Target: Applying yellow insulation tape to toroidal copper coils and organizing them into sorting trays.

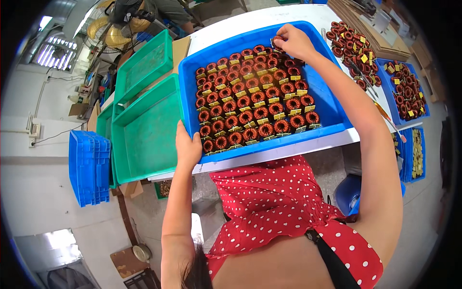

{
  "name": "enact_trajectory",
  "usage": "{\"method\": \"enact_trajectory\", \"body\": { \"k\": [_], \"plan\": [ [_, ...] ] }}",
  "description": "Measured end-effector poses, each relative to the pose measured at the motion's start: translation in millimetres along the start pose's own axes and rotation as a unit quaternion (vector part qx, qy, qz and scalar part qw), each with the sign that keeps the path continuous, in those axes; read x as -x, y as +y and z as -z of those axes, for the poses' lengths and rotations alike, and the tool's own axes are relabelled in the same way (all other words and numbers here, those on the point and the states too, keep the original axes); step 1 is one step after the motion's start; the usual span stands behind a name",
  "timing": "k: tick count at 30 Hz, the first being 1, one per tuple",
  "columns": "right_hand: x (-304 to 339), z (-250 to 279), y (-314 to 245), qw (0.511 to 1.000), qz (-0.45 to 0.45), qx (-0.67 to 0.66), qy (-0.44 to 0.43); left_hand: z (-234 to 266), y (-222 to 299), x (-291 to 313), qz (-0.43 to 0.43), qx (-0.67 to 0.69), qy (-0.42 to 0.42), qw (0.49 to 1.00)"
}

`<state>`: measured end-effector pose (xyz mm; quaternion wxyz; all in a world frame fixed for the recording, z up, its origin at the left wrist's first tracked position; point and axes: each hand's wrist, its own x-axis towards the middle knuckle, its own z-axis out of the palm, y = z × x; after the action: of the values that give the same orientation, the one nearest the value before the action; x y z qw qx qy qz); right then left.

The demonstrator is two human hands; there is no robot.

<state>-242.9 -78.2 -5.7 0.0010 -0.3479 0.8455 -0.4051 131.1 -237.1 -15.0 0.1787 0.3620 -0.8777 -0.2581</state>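
Blue tray (pixel 317 94): is lying on the white table (pixel 224 41) in front of the person, its long side running left to right; this placement is probably putting every row within reach of one arm.
Coil rows (pixel 244 102): are filling the left and middle of the tray, the copper-coloured rings mostly facing the near side and the yellow tabs showing below them; the close packing is likely helping them support one another.
Right hand (pixel 295 44): is reaching over the tray's right part to the far wall, thumb and fingers closing together on one coil.
Held coil (pixel 277 41): is sitting in that pinch at the far edge of the rows; a fingertip grip is presumably suiting the tight gap.
Left hand (pixel 188 145): is resting at the tray's near left corner, thumb and fingers spreading apart, probably for steadying; whether it is gripping the rim cannot be told.
Green tray (pixel 149 137): is lying just beside the blue tray, on its left.
Loose coils (pixel 347 41): are lying heaped on the table's right, apparently within the right arm's range.
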Motion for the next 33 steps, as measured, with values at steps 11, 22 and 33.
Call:
{"method": "enact_trajectory", "body": {
  "k": [11,22,33],
  "plan": [
    [84,7,-109,0.742,-0.057,-0.593,-0.307,29,62,-28,-0.102,0.305,0.029,0.947],
    [109,11,-104,0.801,0.009,-0.548,-0.242,-18,127,-34,0.032,0.681,-0.202,0.703],
    [116,9,-106,0.807,0.043,-0.547,-0.219,-23,118,-29,0.068,0.690,-0.183,0.697]
  ]
}}
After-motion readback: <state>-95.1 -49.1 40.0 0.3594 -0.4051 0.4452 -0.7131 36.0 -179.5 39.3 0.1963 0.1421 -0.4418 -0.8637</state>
